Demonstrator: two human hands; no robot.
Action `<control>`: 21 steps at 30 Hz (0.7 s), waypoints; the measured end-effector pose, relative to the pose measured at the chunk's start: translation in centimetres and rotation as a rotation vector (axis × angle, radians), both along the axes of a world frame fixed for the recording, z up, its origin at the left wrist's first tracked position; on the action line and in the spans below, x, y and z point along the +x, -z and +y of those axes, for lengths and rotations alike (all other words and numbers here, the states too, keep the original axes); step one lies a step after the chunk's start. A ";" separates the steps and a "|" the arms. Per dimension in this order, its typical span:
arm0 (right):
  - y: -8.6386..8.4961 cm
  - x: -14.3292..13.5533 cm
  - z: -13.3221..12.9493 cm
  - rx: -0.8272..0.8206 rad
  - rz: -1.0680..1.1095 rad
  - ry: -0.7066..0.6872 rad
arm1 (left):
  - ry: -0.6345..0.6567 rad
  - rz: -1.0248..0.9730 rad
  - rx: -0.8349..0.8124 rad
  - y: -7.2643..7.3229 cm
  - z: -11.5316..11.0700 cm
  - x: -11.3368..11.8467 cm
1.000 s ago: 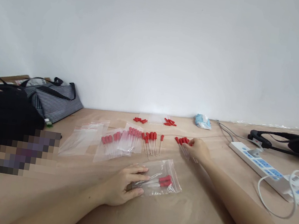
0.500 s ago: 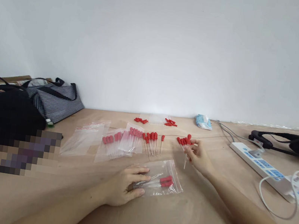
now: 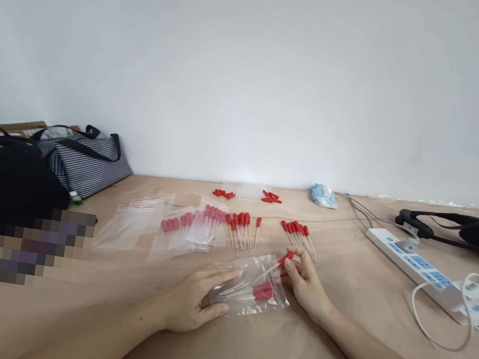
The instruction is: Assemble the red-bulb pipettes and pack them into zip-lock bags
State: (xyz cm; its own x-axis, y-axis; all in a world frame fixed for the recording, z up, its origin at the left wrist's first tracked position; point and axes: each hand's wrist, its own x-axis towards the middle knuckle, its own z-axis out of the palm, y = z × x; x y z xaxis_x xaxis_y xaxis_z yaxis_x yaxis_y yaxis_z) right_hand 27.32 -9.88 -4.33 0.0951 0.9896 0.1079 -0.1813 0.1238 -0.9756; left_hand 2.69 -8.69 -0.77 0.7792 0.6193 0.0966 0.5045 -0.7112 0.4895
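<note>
My left hand [image 3: 198, 297] grips the left end of a clear zip-lock bag [image 3: 242, 304], fingers above and thumb below. Inside the bag lie several glass droppers with red rubber bulbs [image 3: 263, 291], their bulbs toward the right. At the bag's right-hand opening, my right hand [image 3: 307, 284] pinches the red bulb of one more dropper [image 3: 286, 257]. Its glass tube is hard to make out against the plastic. Behind my right hand several loose droppers [image 3: 296, 228] lie fanned out. Another group of loose droppers [image 3: 242, 221] lies behind the bag.
Filled bags of droppers [image 3: 172, 245] and flat, unfilled bags [image 3: 122, 228] lie left of centre. Red bulbs [image 3: 271, 197] rest near the wall. A blue mask [image 3: 324, 196], a power strip [image 3: 417, 265] and a black headset [image 3: 459, 229] are rightward; a striped bag [image 3: 91, 165] stands left.
My right hand has moved left and nearer from the fanned droppers, carrying one dropper to the bag's opening. My left hand stays on the bag.
</note>
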 end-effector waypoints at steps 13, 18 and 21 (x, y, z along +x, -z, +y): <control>-1.3 0.3 -0.5 0.261 -0.838 -0.111 | 0.027 0.018 0.011 -0.1 0.1 0.1; -2.5 3.9 3.4 0.162 -0.940 0.302 | 0.022 0.024 0.033 0.1 0.1 0.0; -2.8 6.2 6.8 -0.019 -1.123 0.518 | 0.009 0.014 0.031 -0.1 0.0 0.0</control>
